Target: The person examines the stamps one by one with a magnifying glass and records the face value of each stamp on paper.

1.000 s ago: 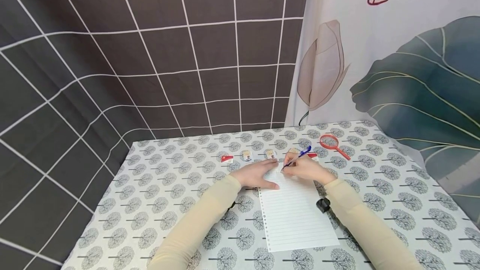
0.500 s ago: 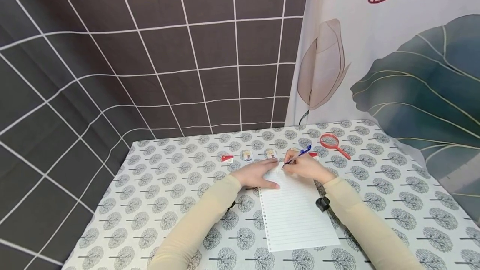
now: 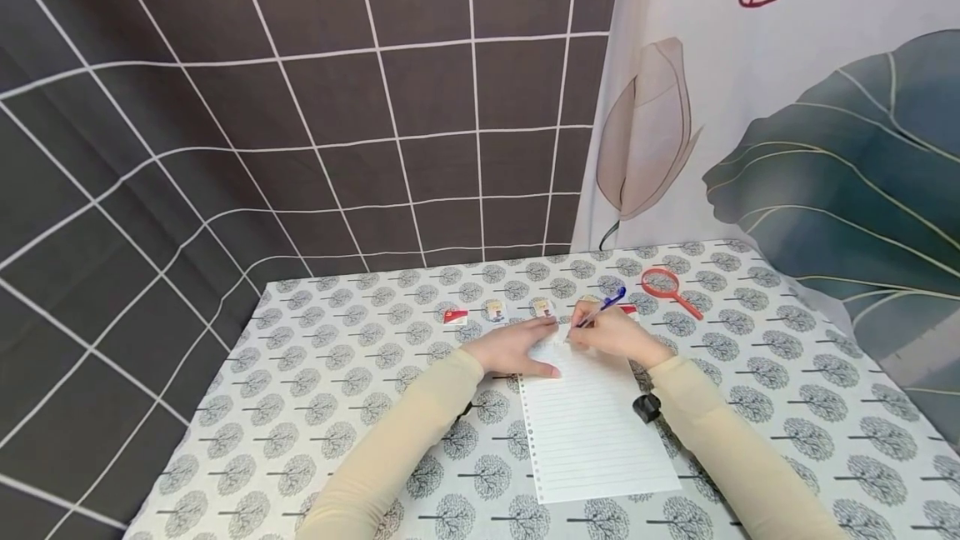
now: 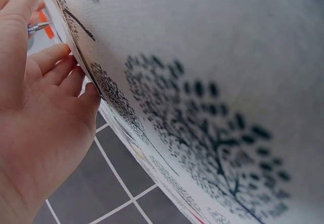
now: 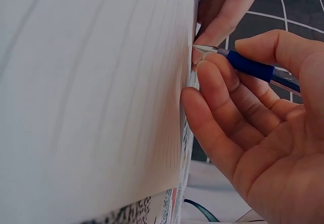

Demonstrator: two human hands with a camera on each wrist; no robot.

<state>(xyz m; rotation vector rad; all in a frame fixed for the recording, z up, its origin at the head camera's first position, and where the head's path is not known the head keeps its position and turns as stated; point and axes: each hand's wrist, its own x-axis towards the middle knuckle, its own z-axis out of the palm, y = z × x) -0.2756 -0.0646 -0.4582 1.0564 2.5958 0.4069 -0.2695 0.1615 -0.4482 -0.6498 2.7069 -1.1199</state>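
A lined sheet of paper with punched holes down its left side lies on the table. My right hand pinches a blue pen near its grip, the tip touching the upper part of the sheet. In the right wrist view the pen's blue grip and silver tip show between thumb and fingers. My left hand rests on the sheet's upper left corner, fingers extended and thumb spread. The left wrist view shows that palm with its fingertips against the surface.
Behind the hands lie small cards: a red and white one, a picture card, another, and a red one partly hidden by the right hand. A red magnifying glass lies at back right on the tree-print cloth.
The pen tip has shifted slightly along the top of the sheet, with small movements of my right hand. My left hand stays in place.
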